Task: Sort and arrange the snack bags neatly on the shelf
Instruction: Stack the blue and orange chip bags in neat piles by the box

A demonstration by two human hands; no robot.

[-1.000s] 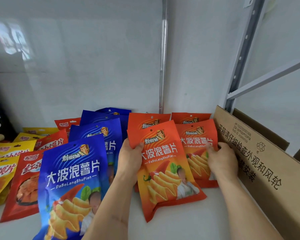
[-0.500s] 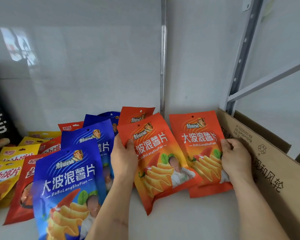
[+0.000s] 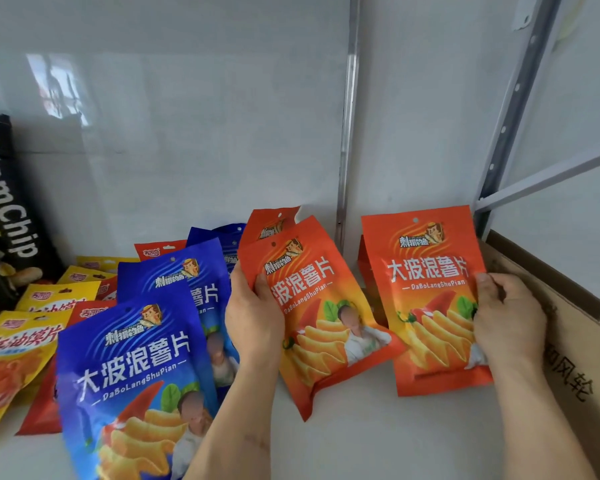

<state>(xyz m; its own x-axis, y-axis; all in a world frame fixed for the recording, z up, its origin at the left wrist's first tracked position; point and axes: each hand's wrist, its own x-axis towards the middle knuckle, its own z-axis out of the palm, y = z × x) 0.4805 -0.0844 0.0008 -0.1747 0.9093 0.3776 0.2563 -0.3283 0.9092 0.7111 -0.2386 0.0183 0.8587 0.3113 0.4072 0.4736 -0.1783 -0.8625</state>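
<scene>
Your left hand point(image 3: 253, 317) grips the tilted orange bag point(image 3: 312, 306), thumb on its front; your right hand point(image 3: 506, 320) grips the upright orange bag point(image 3: 426, 292) by its edge.

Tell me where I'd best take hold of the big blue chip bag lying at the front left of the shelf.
Probably the sealed top edge of the front blue bag, coming from above and the front. It lies face up and tilted, its top strip flat and overlapping the blue bag behind, while the middle looks puffed. Both hands are busy: the left hand holds one orange bag, the right hand another orange bag.
</scene>
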